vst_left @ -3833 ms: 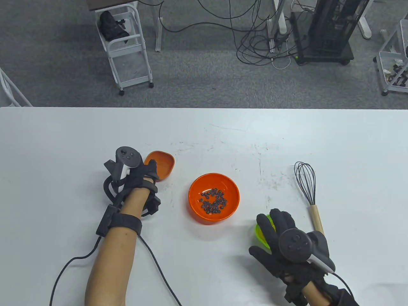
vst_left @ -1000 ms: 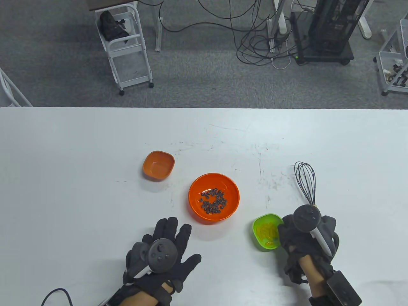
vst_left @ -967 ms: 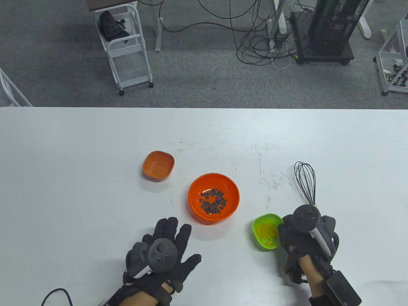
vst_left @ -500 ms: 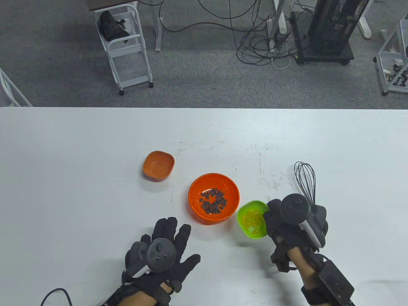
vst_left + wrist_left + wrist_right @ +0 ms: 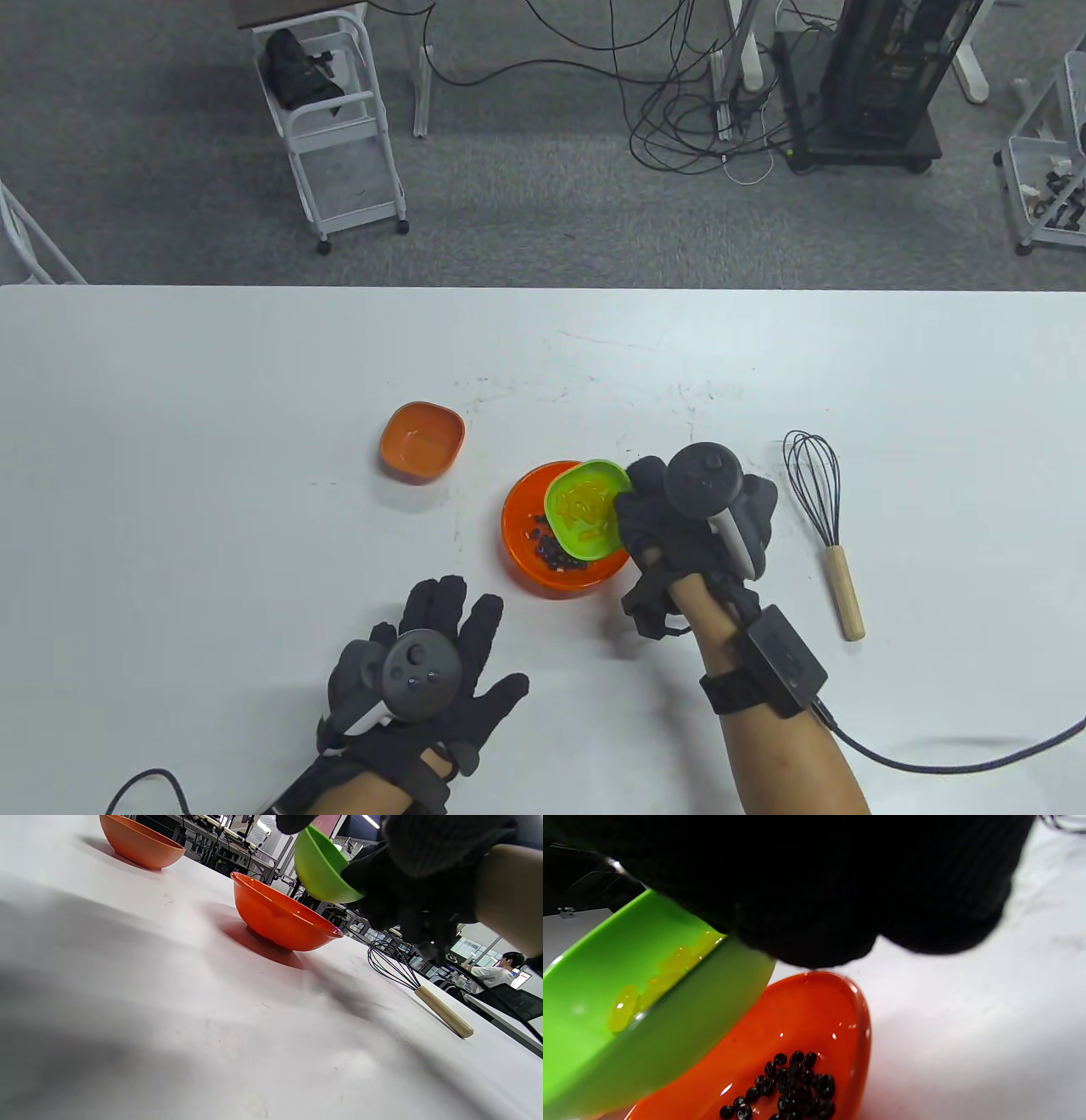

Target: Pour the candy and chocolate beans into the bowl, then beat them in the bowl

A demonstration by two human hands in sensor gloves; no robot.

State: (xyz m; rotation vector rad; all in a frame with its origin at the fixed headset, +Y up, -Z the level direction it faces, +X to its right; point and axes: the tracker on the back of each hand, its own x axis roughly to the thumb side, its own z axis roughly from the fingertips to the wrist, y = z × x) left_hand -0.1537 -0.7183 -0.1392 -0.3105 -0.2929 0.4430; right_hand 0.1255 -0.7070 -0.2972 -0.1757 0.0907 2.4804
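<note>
The white table [image 5: 212, 382] carries a large orange bowl [image 5: 530, 556] near its centre, a small orange bowl [image 5: 422, 441] toward the left edge, and a wooden-handled whisk [image 5: 827, 526] toward the right edge.

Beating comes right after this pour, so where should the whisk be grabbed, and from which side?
Take the whisk by its wooden handle, coming from the near side with the right hand: it lies flat, handle toward the person, wires pointing away.

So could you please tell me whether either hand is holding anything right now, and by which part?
The right hand grips the green bowl by its right rim, above the large orange bowl. The left hand holds nothing.
</note>
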